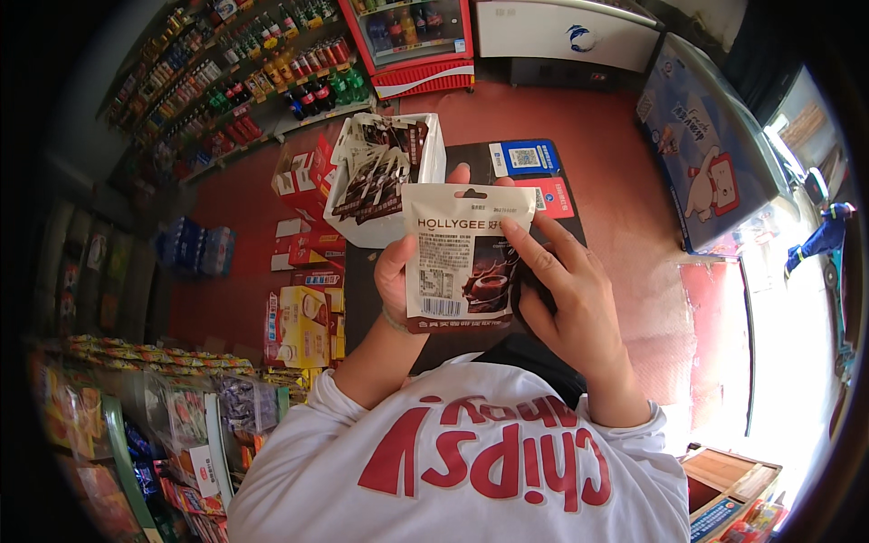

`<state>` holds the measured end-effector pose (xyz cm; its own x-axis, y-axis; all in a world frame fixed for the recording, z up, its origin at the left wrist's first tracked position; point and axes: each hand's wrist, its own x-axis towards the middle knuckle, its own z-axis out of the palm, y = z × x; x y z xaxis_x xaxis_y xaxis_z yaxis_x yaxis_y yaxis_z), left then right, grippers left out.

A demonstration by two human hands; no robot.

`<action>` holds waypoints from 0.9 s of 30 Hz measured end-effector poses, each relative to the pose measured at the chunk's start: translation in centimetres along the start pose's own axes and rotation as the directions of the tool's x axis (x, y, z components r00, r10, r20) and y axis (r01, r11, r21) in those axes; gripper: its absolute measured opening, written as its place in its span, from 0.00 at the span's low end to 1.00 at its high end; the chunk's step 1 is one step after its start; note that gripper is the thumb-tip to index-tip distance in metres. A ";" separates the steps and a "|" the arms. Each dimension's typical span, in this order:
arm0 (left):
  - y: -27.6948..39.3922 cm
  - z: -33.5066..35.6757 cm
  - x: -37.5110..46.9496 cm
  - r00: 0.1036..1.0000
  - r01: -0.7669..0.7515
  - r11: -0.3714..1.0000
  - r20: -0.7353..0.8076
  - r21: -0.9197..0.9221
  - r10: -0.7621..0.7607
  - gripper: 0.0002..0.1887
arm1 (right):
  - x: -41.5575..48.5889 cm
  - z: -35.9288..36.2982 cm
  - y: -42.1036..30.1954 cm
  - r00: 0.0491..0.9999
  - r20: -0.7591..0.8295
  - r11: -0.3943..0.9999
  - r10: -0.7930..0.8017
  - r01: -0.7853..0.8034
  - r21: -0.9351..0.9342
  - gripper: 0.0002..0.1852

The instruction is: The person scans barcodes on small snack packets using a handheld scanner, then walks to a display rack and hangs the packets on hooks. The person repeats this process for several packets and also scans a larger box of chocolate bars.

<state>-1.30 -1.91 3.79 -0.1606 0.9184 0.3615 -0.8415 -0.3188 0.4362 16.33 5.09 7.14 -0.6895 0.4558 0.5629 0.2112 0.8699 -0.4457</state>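
My left hand (397, 282) is closed around the left side of a cream-and-brown Hollygee snack pouch (441, 251), held upright, its fingertips showing behind the top edge. Printed text, a barcode and a picture of a dark brown splash face me. My right hand (567, 285) lies along the pouch's right side, fingers apart, the index fingertip on the upper front near printed characters. Whether its thumb touches the pouch cannot be made out. Just beyond, a white foam box (438, 146) holds several similar brown-and-cream pouches (380, 170), some leaning over one another.
Under the pouch is a dark table (567, 197) with blue (546, 159) and red (560, 200) printed-code cards. Red and yellow cartons (299, 326) stand left. Drink shelves (271, 68), a red cooler (428, 81) and chest freezers (706, 142) line the room. Snack racks (190, 407) are lower left.
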 end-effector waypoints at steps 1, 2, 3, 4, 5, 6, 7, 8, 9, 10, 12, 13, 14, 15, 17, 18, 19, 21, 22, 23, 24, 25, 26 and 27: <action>0.0 0.1 0.0 1.000 -0.002 0.999 0.014 -0.043 0.002 0.43 | 0.0 0.1 0.0 1.000 -0.003 1.000 -0.003 0.003 0.000 0.36; 0.0 0.2 -0.1 1.000 0.001 0.996 0.015 -0.086 0.001 0.43 | 0.1 0.1 -0.1 1.000 -0.006 1.000 -0.007 0.007 -0.001 0.36; 0.0 0.3 -0.1 1.000 0.002 0.996 0.030 -0.088 0.001 0.43 | 0.1 0.2 -0.1 1.000 -0.002 1.000 -0.003 0.003 0.006 0.36; 0.1 0.4 -0.1 0.999 0.006 0.996 0.033 -0.091 -0.003 0.43 | 0.1 0.2 -0.1 1.000 0.000 1.000 0.000 0.000 0.013 0.36; 0.1 0.5 -0.1 0.999 0.007 0.995 0.040 -0.104 -0.003 0.43 | 0.1 0.3 -0.2 1.000 0.001 1.000 0.003 -0.003 0.020 0.36; 0.2 0.5 0.0 0.999 0.010 0.995 0.042 -0.095 -0.006 0.43 | 0.2 0.3 -0.2 1.000 0.003 1.000 0.004 -0.004 0.021 0.36; 0.2 0.5 0.0 0.999 0.010 0.995 0.048 -0.097 -0.005 0.42 | 0.2 0.3 -0.2 1.000 0.004 1.000 0.005 -0.005 0.023 0.36; 0.3 0.6 0.0 0.999 0.009 0.995 0.054 -0.099 -0.003 0.42 | 0.2 0.3 -0.2 1.000 0.005 1.000 0.006 -0.006 0.024 0.36; 0.3 0.6 0.0 0.999 0.010 0.995 0.053 -0.102 -0.005 0.42 | 0.2 0.3 -0.2 1.000 0.005 0.999 0.007 -0.007 0.034 0.36; 0.3 0.6 0.0 0.999 0.011 0.994 0.051 -0.104 -0.006 0.42 | 0.2 0.3 -0.2 1.000 0.005 0.999 0.008 -0.008 0.044 0.36; 0.3 0.6 0.0 0.999 0.009 0.994 0.041 -0.108 -0.004 0.42 | 0.1 0.3 -0.2 1.000 0.003 0.998 0.012 -0.012 0.060 0.36; 0.2 0.6 0.0 0.999 0.005 0.994 0.032 -0.109 -0.002 0.42 | 0.1 0.4 -0.2 1.000 0.000 0.998 0.014 -0.014 0.065 0.36; 0.1 0.6 -0.1 1.000 0.000 0.993 0.027 -0.117 0.003 0.42 | 0.0 0.4 -0.2 1.000 0.004 0.998 0.020 -0.021 0.061 0.36; 0.1 0.6 -0.1 1.000 0.000 0.994 0.021 -0.111 0.002 0.42 | 0.0 0.5 -0.1 1.000 -0.002 0.997 0.016 -0.016 0.071 0.36; 0.0 0.6 -0.2 1.000 -0.001 0.993 0.019 -0.114 0.003 0.41 | -0.1 0.5 0.0 1.000 -0.004 0.997 0.018 -0.018 0.072 0.36; 0.1 0.5 -0.2 1.000 0.008 0.993 0.003 -0.115 -0.007 0.41 | -0.2 0.5 0.1 0.999 -0.004 0.996 0.032 -0.031 0.082 0.35; 0.1 0.4 -0.1 1.000 0.015 0.993 -0.012 -0.116 -0.017 0.41 | -0.2 0.3 0.2 0.999 -0.004 0.995 0.043 -0.043 0.091 0.35; 0.3 0.2 0.0 0.999 0.015 0.993 -0.039 -0.116 -0.019 0.40 | -0.1 -0.3 0.4 0.990 0.015 0.969 0.142 -0.142 0.203 0.33; 0.3 0.0 0.1 0.999 0.008 0.993 -0.052 -0.117 -0.015 0.39 | 0.1 -0.8 0.7 0.988 -0.047 0.964 0.146 -0.131 0.232 0.31; 0.3 -0.2 0.1 0.998 0.002 0.993 -0.063 -0.119 -0.010 0.39 | 0.4 -1.3 0.9 0.981 -0.118 0.955 0.154 -0.117 0.271 0.30; 0.3 -0.3 0.2 0.998 -0.002 0.992 -0.061 -0.125 -0.006 0.38 | 0.7 -1.8 1.0 0.969 -0.194 0.956 0.152 -0.095 0.278 0.27; 0.2 -0.5 0.2 0.998 0.002 0.991 -0.057 -0.135 -0.010 0.38 | 1.2 -2.3 1.4 0.952 -0.306 0.984 0.026 0.030 0.176 0.25; 0.1 -0.7 0.2 0.998 0.013 0.990 -0.063 -0.140 -0.022 0.37 | 1.6 -2.6 1.3 0.934 -0.356 0.978 0.004 0.071 0.196 0.24; -0.1 -0.8 0.1 0.997 0.026 0.989 -0.067 -0.144 -0.036 0.37 | 2.1 -2.5 1.3 0.905 -0.424 0.970 -0.025 0.125 0.210 0.23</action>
<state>-1.65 -1.55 3.13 -0.1643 0.9429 0.2896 -0.9110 -0.2576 0.3219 16.91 7.61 9.52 -0.3356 0.4711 0.8157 -0.0264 0.8609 -0.5081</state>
